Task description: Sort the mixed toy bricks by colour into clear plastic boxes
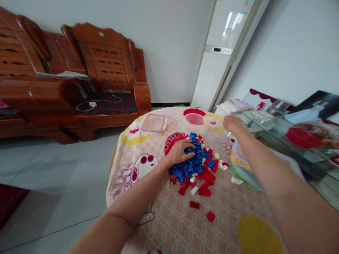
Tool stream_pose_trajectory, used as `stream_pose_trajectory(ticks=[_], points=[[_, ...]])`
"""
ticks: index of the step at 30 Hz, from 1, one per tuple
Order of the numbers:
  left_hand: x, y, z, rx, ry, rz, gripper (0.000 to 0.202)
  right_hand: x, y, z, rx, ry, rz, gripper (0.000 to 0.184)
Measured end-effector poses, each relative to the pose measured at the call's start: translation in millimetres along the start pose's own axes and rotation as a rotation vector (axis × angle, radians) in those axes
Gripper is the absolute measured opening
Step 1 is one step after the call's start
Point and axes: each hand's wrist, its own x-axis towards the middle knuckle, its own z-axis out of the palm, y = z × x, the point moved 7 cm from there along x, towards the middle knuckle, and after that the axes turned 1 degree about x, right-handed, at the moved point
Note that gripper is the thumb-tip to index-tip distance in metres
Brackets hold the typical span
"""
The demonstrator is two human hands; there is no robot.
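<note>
A heap of blue toy bricks (194, 164) lies on the cloth-covered table, mixed with red bricks (208, 176) and a few white ones. My left hand (180, 152) rests on the heap's left side, fingers spread over the blue bricks. Farther off to the right, my right hand (232, 124) is closed at the edge of a clear plastic container (217, 138); its fingertips are partly hidden. Behind the heap stands a round translucent tub (195, 127) with a pinkish inside. Single red bricks (194, 204) lie nearer to me.
A pink-rimmed lid (153, 123) lies at the table's far left. Zip bags with yellow and green contents (242, 165) lie by my right forearm. On the right, a glass shelf (291, 141) carries papers, a metal bowl and a red basket. Wooden chairs (108, 63) stand behind.
</note>
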Motion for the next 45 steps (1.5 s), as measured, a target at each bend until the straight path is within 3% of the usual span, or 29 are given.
stream_pose_trajectory(ticks=[2,5,8,10,15,23,28,33,38,45], points=[[0,-9,-6.4,-0.034,0.049,-0.034,0.025,-16,-24,-10,0.003,0.006,-0.068,0.033],[-2,-22,-16.1,-0.060,0.111,-0.085,0.023,-54,-79,-11,0.091,0.017,-0.339,0.034],[-3,-34,-21.8,-0.069,0.153,-0.129,0.023,-94,-130,10,0.267,-0.016,-0.622,0.032],[-4,-43,-24.3,-0.064,0.184,-0.153,0.023,-111,-146,30,0.358,0.003,-0.694,0.032],[-6,-58,-28.0,-0.041,0.239,-0.202,0.025,-134,-138,70,0.441,0.060,-0.683,0.032],[-5,-57,-22.4,-0.054,0.226,-0.204,0.027,-185,-97,70,0.645,0.199,-0.715,0.027],[-3,-57,-18.6,-0.090,0.202,-0.212,0.029,-203,-84,72,0.667,0.185,-0.698,0.030],[-4,-61,-19.2,-0.104,0.231,-0.237,0.034,-208,-106,63,0.601,0.148,-0.636,0.046],[-5,-61,-18.2,-0.055,0.203,-0.207,0.033,-220,-145,59,0.467,0.041,-0.718,0.049],[-7,-51,-15.9,-0.037,0.153,-0.183,0.032,-247,-132,57,0.467,0.058,-0.784,0.039]])
